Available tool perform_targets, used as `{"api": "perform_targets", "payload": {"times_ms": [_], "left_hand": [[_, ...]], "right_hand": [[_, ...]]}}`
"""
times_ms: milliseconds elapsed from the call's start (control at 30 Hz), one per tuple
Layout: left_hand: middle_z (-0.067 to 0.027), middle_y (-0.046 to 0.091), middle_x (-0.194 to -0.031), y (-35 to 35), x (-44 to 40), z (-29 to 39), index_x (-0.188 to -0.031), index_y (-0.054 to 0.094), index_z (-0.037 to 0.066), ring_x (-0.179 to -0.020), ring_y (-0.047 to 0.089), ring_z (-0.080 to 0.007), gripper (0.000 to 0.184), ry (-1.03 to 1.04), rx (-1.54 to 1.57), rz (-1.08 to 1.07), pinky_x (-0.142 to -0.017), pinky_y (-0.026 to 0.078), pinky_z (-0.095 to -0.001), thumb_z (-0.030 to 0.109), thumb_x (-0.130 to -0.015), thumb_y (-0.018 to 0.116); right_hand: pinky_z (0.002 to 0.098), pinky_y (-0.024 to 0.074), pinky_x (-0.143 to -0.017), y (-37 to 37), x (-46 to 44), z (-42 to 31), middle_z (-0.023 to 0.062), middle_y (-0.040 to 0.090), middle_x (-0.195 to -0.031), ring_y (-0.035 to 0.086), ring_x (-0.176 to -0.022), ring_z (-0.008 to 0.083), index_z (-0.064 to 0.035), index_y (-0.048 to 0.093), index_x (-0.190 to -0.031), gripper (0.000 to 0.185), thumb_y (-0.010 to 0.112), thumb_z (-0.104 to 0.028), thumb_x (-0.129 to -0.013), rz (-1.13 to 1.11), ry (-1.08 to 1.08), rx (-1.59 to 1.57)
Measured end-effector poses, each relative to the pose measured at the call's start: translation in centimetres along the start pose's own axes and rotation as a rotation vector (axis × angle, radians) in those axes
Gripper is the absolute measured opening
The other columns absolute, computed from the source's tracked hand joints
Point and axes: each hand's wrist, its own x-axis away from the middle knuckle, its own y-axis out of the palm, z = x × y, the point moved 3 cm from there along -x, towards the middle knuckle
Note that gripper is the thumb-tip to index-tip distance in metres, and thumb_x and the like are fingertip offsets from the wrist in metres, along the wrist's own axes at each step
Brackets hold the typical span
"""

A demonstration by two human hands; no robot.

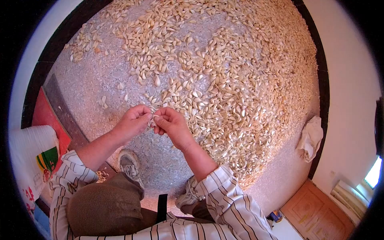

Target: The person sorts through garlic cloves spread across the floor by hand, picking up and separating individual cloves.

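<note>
Biggest first: speckled floor (90,90), bare to the left of the spread of garlic cloves (240,102). Next, the spread itself, dense on the right side, patchy on the left. Well off to its left, a white plastic sack (26,148); just beyond its right edge, a crumpled pale cloth (311,138). On its near side, left shoe (129,163) and right shoe (186,200), the right one closer to the cloves. And now the hands! Left hand (135,121) just off the spread's left edge, right hand (173,123) right at that edge, both closed in a fingertip pinch, tips almost meeting. Between those tips, a small pale piece (152,121), probably a clove, though too tiny and too covered to be sure.

Danger spots: cloves crushed by one careless step of the right shoe, so near the edge; the piece lost among lookalikes through any slack in that pinch, with so little surface to hold.

On the count: one floor, one spread, cloves beyond counting, one sack, one cloth, two shoes, two hands, one piece.
</note>
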Motion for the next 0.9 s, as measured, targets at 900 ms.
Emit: {"api": "perform_targets", "payload": {"times_ms": [900], "left_hand": [[-0.0017,0.051,-0.075,0.6,1.1,1.8,-0.084,0.046,0.002,-0.071,0.051,-0.0088,0.006,0.319,-0.052,-0.034,-0.066,0.044,-0.0238,0.007,-0.087,0.044]], "right_hand": [[0.0223,0.0444,-0.054,0.1,0.2,-1.0,0.0065,0.058,-0.076,0.057,-0.063,0.0137,-0.0023,0.051,-0.094,0.012,0.048,-0.010,-0.086,-0.073,0.005,-0.207]]}}
